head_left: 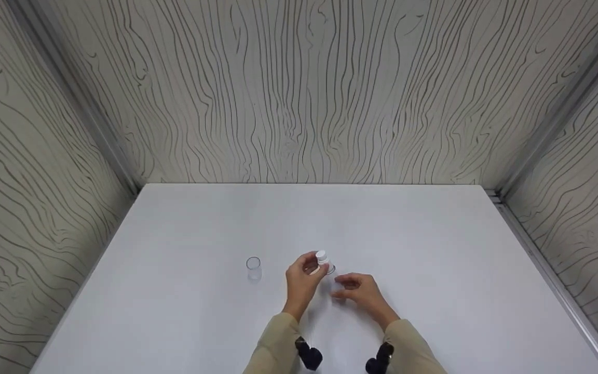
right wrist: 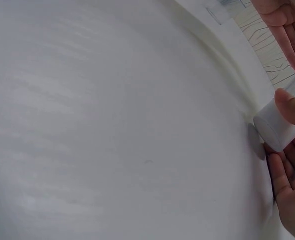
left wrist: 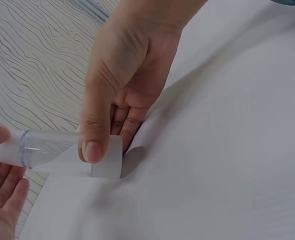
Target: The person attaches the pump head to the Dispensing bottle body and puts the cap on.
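Both my hands hold a small bottle (head_left: 322, 255) with a white top, a clear body and a white base. In the left wrist view the bottle (left wrist: 57, 154) lies sideways across the picture. My left hand (head_left: 300, 280) pinches its white collar, just above the clear rim, between thumb and fingers. My right hand (head_left: 364, 292) grips the base end, thumb on one side and fingers behind. The right wrist view shows the white base (right wrist: 275, 129) between thumb and fingers, with my left hand (right wrist: 285, 22) beyond at the upper end.
A clear, open-topped cylinder (head_left: 254, 269) stands on the white table (head_left: 185, 223) to the left of my left hand. Wood-patterned panels (head_left: 299, 93) rise behind the table and at both sides. Dark wrist cameras (head_left: 309, 355) sit on my sleeves.
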`<state>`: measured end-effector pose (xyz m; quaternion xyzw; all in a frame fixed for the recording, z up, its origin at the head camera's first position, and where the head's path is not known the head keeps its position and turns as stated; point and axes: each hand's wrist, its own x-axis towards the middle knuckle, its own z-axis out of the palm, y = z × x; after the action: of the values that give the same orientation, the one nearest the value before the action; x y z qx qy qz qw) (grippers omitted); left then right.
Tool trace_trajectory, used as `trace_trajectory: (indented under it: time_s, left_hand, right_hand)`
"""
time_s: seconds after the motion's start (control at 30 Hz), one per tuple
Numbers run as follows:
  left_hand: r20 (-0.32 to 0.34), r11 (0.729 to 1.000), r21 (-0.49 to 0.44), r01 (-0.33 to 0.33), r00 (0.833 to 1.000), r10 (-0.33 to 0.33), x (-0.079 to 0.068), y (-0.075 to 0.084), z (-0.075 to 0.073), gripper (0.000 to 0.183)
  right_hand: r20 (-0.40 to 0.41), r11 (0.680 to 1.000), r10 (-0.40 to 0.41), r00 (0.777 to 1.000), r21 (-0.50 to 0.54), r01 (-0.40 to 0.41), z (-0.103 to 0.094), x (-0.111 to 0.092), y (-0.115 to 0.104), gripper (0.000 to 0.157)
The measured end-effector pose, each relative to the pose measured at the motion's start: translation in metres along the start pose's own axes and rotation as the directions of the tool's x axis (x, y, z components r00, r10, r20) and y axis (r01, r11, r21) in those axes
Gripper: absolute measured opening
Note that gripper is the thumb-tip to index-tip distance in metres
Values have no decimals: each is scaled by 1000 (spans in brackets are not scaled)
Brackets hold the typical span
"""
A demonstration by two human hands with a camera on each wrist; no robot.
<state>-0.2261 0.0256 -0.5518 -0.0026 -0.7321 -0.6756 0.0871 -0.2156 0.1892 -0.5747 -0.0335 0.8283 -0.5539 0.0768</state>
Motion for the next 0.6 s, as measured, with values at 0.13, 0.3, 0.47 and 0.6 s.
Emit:
trace_trajectory:
  time_s: [0.13, 0.3, 0.47, 0.6]
  left_hand:
    - [20, 1000, -9, -23, 1000, 23, 1, -2, -1, 33]
    - [48, 999, 11, -35, 998, 34, 2, -4, -1, 32]
    - [63, 1000, 2, -27, 998, 26, 3, -5, 0, 33]
    - [76, 999, 4, -33, 997, 33, 2, -4, -2, 34]
  right_hand:
    - [9, 1000, -17, 1000, 0, 17, 0, -1, -1, 41]
    - [22, 1000, -26, 999, -4, 26, -1, -1, 0, 41]
    - [19, 1000, -11, 1000, 2, 11, -1, 0, 1, 41]
    - [8, 1000, -14, 1000, -3, 14, 1, 0, 1, 39]
